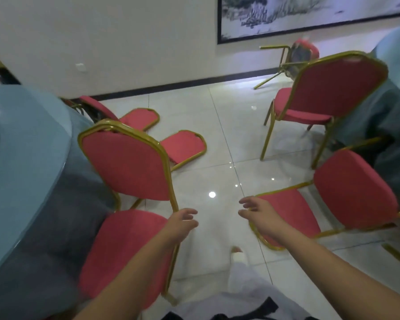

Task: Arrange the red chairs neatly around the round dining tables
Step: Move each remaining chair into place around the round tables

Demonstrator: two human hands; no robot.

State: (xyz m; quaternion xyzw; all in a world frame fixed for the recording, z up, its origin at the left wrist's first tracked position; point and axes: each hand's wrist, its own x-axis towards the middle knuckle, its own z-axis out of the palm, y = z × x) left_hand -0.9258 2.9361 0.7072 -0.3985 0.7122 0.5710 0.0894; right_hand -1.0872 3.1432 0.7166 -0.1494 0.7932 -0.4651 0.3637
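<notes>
A red chair with a gold frame (pixel 125 167) stands upright at the round blue-clothed table on the left (pixel 21 158). My left hand (pixel 183 224) hovers by that chair's right frame edge, fingers loosely spread, holding nothing. My right hand (pixel 256 211) reaches out open over the backrest of a red chair (pixel 356 192) lying tipped over at the right. Two more red chairs (pixel 183 146) lie toppled on the floor beyond the left chair. Another red chair (pixel 328 88) stands upright at the right table (pixel 397 107). One more chair (pixel 298 58) lies overturned by the far wall.
Glossy white tile floor (pixel 229 139) lies open between the two tables. A white wall with a dark skirting and a framed painting (pixel 310 15) closes the back. My foot and pale trouser leg (pixel 240 269) show at the bottom.
</notes>
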